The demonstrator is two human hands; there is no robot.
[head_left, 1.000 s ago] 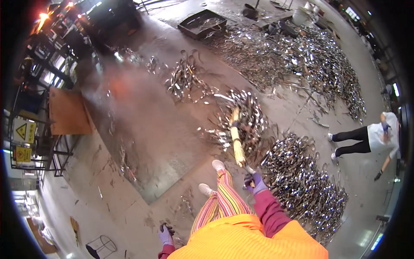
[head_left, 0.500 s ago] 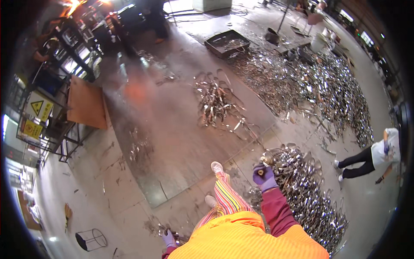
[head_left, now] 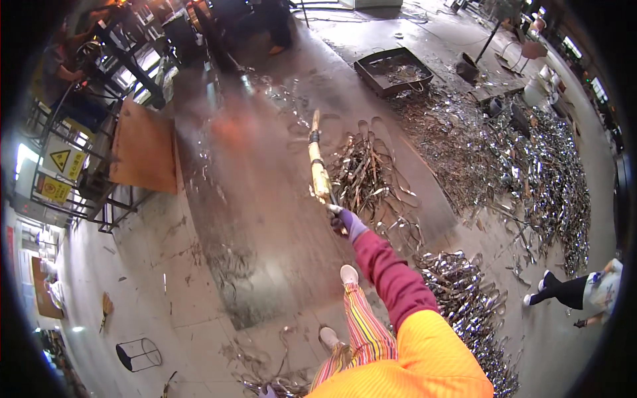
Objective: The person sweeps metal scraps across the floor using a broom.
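Observation:
My right hand, in a purple glove, is closed round the lower end of a pale stick with dark bands. The stick points away from me over a large metal plate on the floor. Just right of it, on the plate, lies a heap of dark, shiny metal strips and loops. My left hand, also purple-gloved, barely shows at the lower edge beside loose strips; its fingers are mostly hidden.
Another glinting metal heap lies to my right, and a larger spread of scrap beyond. A black tray stands far off. Machinery with a brown board is at left. A person stands at far right; a wire basket is lower left.
My right hand has swung forward and left from beside the right heap, bringing the stick out over the plate. My left hand has slipped mostly out of view. The whole view has shifted somewhat.

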